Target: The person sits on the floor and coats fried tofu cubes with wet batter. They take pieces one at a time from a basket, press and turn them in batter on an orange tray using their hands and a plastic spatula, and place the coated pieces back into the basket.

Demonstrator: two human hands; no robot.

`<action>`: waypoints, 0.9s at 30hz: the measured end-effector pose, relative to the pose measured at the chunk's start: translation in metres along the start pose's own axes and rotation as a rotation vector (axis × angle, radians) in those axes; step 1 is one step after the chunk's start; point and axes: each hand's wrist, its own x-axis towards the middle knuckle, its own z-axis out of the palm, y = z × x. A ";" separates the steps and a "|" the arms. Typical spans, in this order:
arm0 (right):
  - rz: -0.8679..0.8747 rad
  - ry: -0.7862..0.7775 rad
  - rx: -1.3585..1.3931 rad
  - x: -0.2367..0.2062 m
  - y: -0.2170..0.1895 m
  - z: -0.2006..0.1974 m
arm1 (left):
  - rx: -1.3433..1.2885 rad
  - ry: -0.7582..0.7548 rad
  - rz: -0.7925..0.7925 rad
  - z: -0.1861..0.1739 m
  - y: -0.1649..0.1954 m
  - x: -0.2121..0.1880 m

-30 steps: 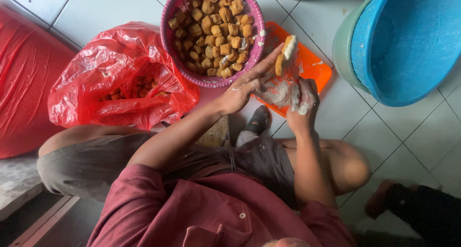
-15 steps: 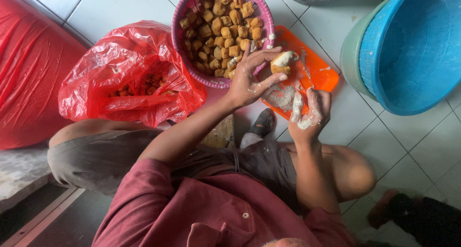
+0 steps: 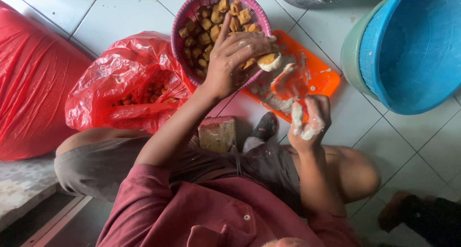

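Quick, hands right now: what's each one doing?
Left hand: fingers curled around a stuffed tofu piece over the pink basket.
Right hand: open, paste-smeared, holding nothing.

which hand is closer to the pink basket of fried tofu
Left. The left hand hovers over the pink basket rim, holding a stuffed piece; the right hand stays lower, beside the orange tray.

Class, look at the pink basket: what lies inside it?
The pink basket holds golden-brown fried tofu puffs. The left hand, holding a stuffed piece, covers its near side, hiding what lies beneath.
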 end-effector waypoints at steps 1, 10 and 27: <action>-0.051 -0.001 -0.035 0.000 -0.007 -0.002 | 0.091 -0.015 0.044 -0.004 0.003 0.003; 0.271 -0.179 0.385 0.011 -0.014 -0.005 | -0.156 0.050 0.026 -0.007 0.022 0.002; 0.869 -0.131 1.124 0.001 0.041 0.006 | -0.818 0.525 -1.245 0.038 -0.162 0.006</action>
